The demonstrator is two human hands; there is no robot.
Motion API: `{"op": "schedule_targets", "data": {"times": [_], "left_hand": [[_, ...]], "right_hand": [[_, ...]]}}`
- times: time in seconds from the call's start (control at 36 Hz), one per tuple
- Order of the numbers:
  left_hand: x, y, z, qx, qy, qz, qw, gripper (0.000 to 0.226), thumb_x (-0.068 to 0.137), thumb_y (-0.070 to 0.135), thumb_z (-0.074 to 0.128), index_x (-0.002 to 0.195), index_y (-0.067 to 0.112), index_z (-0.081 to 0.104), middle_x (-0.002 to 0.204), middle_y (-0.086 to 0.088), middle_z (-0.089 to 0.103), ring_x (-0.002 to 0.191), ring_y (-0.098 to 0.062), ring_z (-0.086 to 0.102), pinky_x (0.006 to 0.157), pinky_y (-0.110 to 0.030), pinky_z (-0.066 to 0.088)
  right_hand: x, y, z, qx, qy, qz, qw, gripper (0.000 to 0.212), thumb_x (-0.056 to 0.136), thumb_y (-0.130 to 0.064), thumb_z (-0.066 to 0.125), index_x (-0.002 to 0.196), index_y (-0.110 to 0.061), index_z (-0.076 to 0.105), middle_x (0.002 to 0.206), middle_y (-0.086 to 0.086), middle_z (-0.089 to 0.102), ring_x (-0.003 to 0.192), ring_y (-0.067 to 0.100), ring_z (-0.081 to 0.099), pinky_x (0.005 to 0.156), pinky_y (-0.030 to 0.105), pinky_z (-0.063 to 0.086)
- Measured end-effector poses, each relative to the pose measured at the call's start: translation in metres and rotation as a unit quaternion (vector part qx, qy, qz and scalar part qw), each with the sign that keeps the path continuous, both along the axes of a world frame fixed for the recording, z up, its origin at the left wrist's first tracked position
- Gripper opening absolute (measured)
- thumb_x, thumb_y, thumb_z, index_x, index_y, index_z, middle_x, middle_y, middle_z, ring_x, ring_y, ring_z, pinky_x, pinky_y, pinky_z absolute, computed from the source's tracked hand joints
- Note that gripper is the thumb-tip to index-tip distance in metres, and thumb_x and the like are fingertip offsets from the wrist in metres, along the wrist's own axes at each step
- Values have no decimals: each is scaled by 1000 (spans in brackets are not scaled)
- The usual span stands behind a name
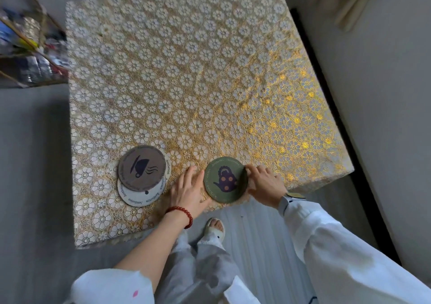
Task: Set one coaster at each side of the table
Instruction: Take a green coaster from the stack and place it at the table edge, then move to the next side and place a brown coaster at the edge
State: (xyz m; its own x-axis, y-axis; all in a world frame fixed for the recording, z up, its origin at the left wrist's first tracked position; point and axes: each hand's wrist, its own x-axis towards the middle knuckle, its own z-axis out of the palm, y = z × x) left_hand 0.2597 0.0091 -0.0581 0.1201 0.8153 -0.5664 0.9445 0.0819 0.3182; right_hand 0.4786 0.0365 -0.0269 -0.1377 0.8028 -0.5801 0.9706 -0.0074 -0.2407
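A green coaster (224, 179) with a purple teapot print lies near the table's near edge. My right hand (264, 184) pinches its right rim with the fingertips. My left hand (190, 190) rests flat beside its left rim, fingers apart and touching it. To the left, a brown coaster (141, 168) with a dark cup print sits on top of a white coaster (140, 197), with another white rim showing behind it. The table (198, 70) is square, covered in a gold and white flower-patterned cloth.
A shelf with cluttered items (28, 47) stands past the table's far left corner. A grey wall and a dark strip (331, 107) run close along the table's right side. My legs and sandalled foot (215, 228) are at the near edge.
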Motion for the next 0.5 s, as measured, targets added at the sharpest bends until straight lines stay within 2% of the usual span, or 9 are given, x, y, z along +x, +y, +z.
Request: {"op": "schedule_targets", "data": {"times": [0.11, 0.14, 0.19, 0.22, 0.25, 0.31, 0.39, 0.5], "left_hand": [[-21, -2, 25, -22, -94, 83, 992, 63, 83, 31, 59, 138, 28, 28, 152, -3, 21, 135, -26, 29, 110, -49, 30], [-30, -4, 32, -27, -98, 87, 991, 58, 84, 32, 57, 136, 29, 32, 148, -4, 30, 131, -23, 35, 107, -45, 35], [-51, -8, 45, -21, -93, 84, 992, 47, 86, 36, 53, 132, 32, 39, 140, -3, 44, 123, -22, 44, 94, -35, 42], [-61, -9, 52, -16, -92, 89, 992, 43, 87, 37, 51, 129, 32, 42, 138, -3, 46, 120, -21, 46, 87, -31, 42], [-72, -9, 59, -12, -92, 97, 991, 41, 88, 37, 49, 128, 30, 45, 136, -4, 47, 119, -20, 46, 87, -30, 42], [-93, -6, 72, -7, -95, 115, 989, 41, 90, 34, 47, 129, 21, 45, 138, -6, 45, 123, -20, 43, 97, -34, 40], [-127, 1, 89, 9, -103, 147, 984, 42, 92, 30, 44, 131, 14, 42, 142, -8, 40, 129, -23, 37, 105, -38, 34], [-180, 0, 94, 30, -102, 137, 985, 39, 93, 28, 44, 129, 13, 45, 139, -11, 42, 127, -25, 38, 107, -37, 31]], "right_hand": [[-12, 0, 22, -6, -22, -31, 999, 37, 93, -30, 36, 129, -20, 41, 127, 9, 51, 117, 26, 45, 98, 43, 38], [-18, 0, 28, 2, -21, -29, 999, 36, 93, -30, 36, 125, -18, 46, 124, 10, 54, 112, 27, 49, 93, 40, 42], [-34, -1, 40, 1, 10, -27, 1000, 32, 94, -27, 37, 116, -13, 55, 114, 12, 62, 94, 25, 59, 74, 28, 48], [-44, -2, 46, -17, 35, -26, 999, 31, 95, -24, 36, 112, -9, 58, 109, 13, 65, 87, 24, 62, 69, 28, 51], [-55, -3, 51, -36, 56, -22, 998, 31, 96, -20, 34, 108, -6, 58, 106, 16, 67, 85, 25, 63, 71, 31, 55], [-82, -4, 61, -55, 92, -15, 994, 31, 96, -14, 31, 104, -1, 58, 105, 20, 67, 88, 27, 65, 82, 34, 55], [-129, -8, 74, -44, 148, -41, 987, 30, 94, -15, 38, 116, -4, 56, 116, 16, 65, 101, 26, 63, 88, 30, 50], [-198, -19, 80, -10, 174, -59, 983, 30, 93, -18, 39, 112, -7, 59, 111, 14, 66, 95, 26, 64, 74, 26, 48]]}}
